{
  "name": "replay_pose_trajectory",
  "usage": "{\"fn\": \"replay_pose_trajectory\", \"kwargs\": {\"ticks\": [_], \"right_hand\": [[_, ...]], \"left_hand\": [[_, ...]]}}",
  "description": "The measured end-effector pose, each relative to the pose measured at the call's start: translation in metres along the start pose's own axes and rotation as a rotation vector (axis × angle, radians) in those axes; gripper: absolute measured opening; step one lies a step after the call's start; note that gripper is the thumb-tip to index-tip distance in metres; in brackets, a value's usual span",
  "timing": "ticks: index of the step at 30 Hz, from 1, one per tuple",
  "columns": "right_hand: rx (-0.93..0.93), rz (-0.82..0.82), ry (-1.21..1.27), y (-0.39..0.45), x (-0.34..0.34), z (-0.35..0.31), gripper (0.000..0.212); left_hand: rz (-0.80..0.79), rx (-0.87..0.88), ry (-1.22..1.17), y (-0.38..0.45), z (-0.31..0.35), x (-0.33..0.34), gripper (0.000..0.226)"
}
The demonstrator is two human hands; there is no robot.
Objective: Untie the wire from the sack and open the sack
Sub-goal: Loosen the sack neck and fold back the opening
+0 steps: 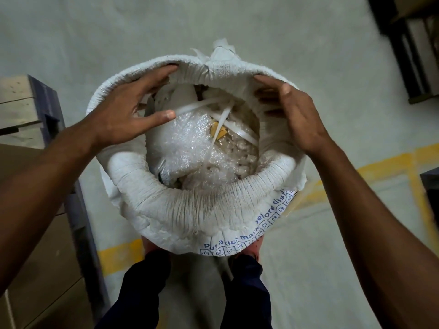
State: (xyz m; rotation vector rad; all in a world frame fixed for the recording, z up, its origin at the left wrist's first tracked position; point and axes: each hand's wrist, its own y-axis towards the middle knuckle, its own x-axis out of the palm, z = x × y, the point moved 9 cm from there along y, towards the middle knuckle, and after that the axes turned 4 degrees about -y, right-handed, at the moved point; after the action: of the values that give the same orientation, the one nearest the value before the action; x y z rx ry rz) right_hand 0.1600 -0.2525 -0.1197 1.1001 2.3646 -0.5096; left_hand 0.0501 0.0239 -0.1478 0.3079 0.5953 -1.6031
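A white woven sack (190, 210) stands upright on the floor between my feet, its mouth wide and its top rolled down into a thick rim. Blue print runs along its near side. Inside lie bubble wrap (190, 143), white plastic straps (228, 119) and a yellow-brown scrap. My left hand (126, 110) hovers over the far left rim, fingers spread, fingertips touching the rim's inner edge. My right hand (294, 115) rests on the far right rim, fingers curled over its inner edge. No wire is visible.
A wooden pallet (21, 108) and brown cardboard boxes (35, 233) with a dark frame stand at the left. Yellow floor lines (380, 167) run to the right and behind my feet. A dark rack (408, 43) sits at the top right.
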Motion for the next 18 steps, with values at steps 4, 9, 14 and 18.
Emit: {"fn": "replay_pose_trajectory", "kwargs": {"ticks": [4, 9, 14, 18], "right_hand": [[-0.02, 0.052, -0.115, 0.005, -0.002, -0.004, 0.053], [-0.078, -0.044, -0.287, 0.007, 0.017, -0.013, 0.057], [-0.066, -0.034, -0.256, 0.011, 0.016, -0.011, 0.056], [-0.071, -0.082, -0.236, 0.006, 0.021, -0.009, 0.056]], "left_hand": [[0.078, -0.015, 0.004, 0.003, 0.005, -0.004, 0.074], [0.175, -0.015, 0.092, 0.005, 0.01, -0.005, 0.082], [0.149, -0.006, 0.19, 0.005, 0.01, -0.002, 0.085], [0.04, 0.005, 0.236, -0.006, 0.007, 0.007, 0.086]]}}
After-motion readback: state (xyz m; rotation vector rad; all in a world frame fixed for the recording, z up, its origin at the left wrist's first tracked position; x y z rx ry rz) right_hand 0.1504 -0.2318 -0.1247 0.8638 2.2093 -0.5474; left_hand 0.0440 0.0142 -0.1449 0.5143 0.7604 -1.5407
